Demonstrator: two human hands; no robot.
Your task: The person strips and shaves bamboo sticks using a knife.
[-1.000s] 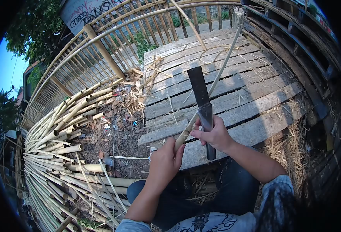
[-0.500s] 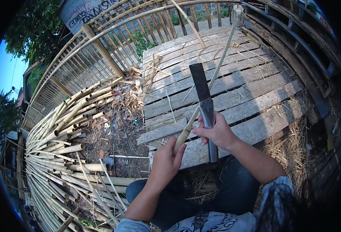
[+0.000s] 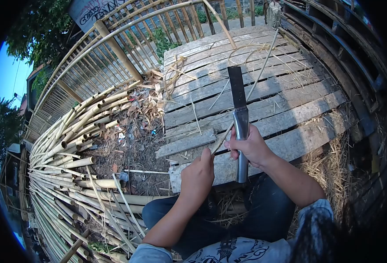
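My left hand (image 3: 197, 176) is closed around the near end of a long, thin bamboo strip (image 3: 263, 65). The strip runs away from me over the slatted platform (image 3: 189, 151), passing behind the blade. In my right hand (image 3: 251, 147) is a knife (image 3: 237, 90) with a dark, square-ended blade and a shiny metal pipe for a handle. My fingers wrap round the upper part of the pipe, and the blade points up and away. The thumb of my right hand is close to the strip; whether it touches it I cannot tell.
Cut bamboo poles (image 3: 81, 163) lie piled on the left, open ends toward me. A bamboo fence (image 3: 114, 52) curves behind the platform. Stacked pallets (image 3: 333, 39) stand at the right, with straw-like shavings (image 3: 327, 168) below. Another bamboo stick (image 3: 222, 26) leans at the back.
My left hand has turned over, its back now facing up, and less of the strip's near end shows. The knife has shifted slightly right and the strip lies at a changed angle.
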